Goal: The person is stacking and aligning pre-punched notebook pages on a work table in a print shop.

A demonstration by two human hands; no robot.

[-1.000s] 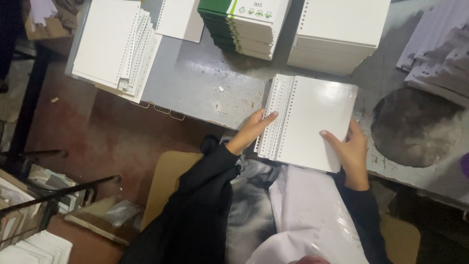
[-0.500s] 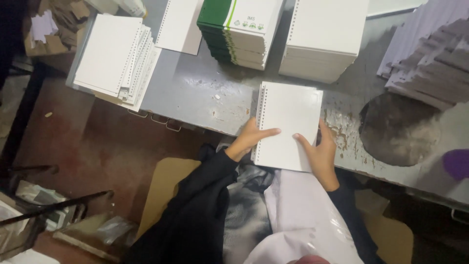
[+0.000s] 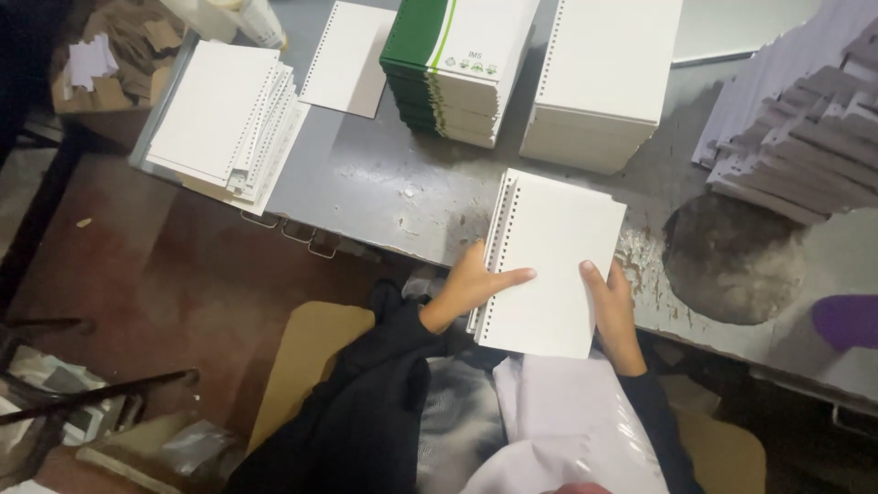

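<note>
Shifted since the earlier frames: punched white sheet block (image 3: 553, 265), now drawn nearer the bench's front edge, its lower end hanging past that edge over the lap; both hands keep their hold on it. Landmark for all places: this sheet block. Item, sheet block: white, rectangular, a row of punched holes down its left long side, lying slightly tilted on the grey metal bench (image 3: 393, 183). Item, left hand (image 3: 476, 284): at the block's left lower edge, fingers spread flat, forefinger stretched across the top sheet, thumb at the punched edge. Item, right hand (image 3: 611, 306): at the block's right lower edge, fingers closed together and curled round the side, pinching the sheets. Item, tall white paper stack (image 3: 604, 82): just beyond the block, near its top edge. Item, stack with green-and-white covers (image 3: 453, 69): beyond the block and to its left. Item, single punched sheet (image 3: 347, 59): further left of that. Item, fanned pile of punched white sheets (image 3: 224, 123): well to the block's left, at the bench corner. Item, stepped grey-lilac sheets (image 3: 796, 110): to the block's upper right. Item, dark round worn patch (image 3: 732, 256): right of the block, on the bench top.
</note>
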